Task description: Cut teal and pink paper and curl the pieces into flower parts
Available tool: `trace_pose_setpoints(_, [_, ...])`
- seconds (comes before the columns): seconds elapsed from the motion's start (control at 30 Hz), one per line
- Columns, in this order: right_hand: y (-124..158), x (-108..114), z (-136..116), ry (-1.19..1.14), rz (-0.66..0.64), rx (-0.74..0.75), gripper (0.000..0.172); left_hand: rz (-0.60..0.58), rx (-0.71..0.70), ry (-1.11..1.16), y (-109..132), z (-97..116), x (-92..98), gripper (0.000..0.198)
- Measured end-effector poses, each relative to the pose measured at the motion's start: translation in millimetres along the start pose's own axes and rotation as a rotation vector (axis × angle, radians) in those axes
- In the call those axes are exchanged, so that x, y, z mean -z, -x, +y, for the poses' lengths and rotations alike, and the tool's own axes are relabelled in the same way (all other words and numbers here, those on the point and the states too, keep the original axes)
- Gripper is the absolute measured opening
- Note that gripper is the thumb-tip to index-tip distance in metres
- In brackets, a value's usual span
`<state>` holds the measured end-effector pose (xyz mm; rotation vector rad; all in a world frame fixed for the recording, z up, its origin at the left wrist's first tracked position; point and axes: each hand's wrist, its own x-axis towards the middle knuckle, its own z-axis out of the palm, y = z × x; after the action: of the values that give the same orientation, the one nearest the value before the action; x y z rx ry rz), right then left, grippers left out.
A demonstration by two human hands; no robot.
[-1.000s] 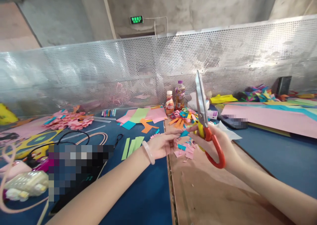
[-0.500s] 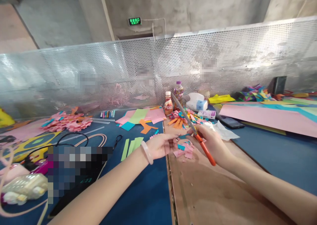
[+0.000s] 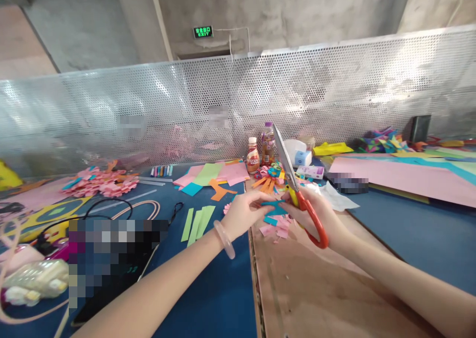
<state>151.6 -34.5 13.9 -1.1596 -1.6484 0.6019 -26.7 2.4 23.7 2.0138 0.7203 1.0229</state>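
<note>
My left hand (image 3: 245,211), with a pale bangle at the wrist, pinches a small teal piece of paper (image 3: 274,210) above the table. My right hand (image 3: 322,214) is closed around the red and yellow handles of a pair of scissors (image 3: 297,191), whose long blade points up and away. Both hands meet at the teal paper. Under them lies a heap of pink and teal paper scraps (image 3: 278,224) on the brown board (image 3: 316,288).
Two drink bottles (image 3: 261,152), a tissue pack (image 3: 297,154) and coloured paper flowers (image 3: 271,174) stand behind the hands. Green strips (image 3: 197,221), pink and green sheets (image 3: 215,173), pink flowers (image 3: 100,181), cables and a glue gun lie left. Large pink sheets (image 3: 405,176) lie right. A perforated metal screen (image 3: 238,104) backs the table.
The scissors tipped from upright down to a flat slant, then rose again. My left hand turned and now holds a larger teal piece against my right hand.
</note>
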Motion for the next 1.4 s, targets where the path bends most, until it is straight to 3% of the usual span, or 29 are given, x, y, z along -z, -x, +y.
trace_pose_setpoints(0.17, [1.0, -0.8, 1.5, -0.014, 0.032, -0.021, 0.014, 0.044, 0.039, 0.129, 1.1, -9.0, -5.2, 0.026])
trace_pose_setpoints(0.6, [0.2, -1.2, 2.5, -0.034, -0.013, -0.091, 0.011, 0.055, 0.014, 0.097, 1.5, -7.9, -3.6, 0.020])
trace_pose_setpoints(1.4, [1.1, -1.2, -6.7, 0.001, -0.026, -0.089, 0.017, 0.041, -0.040, 0.057, 2.0, -10.8, -2.7, 0.020])
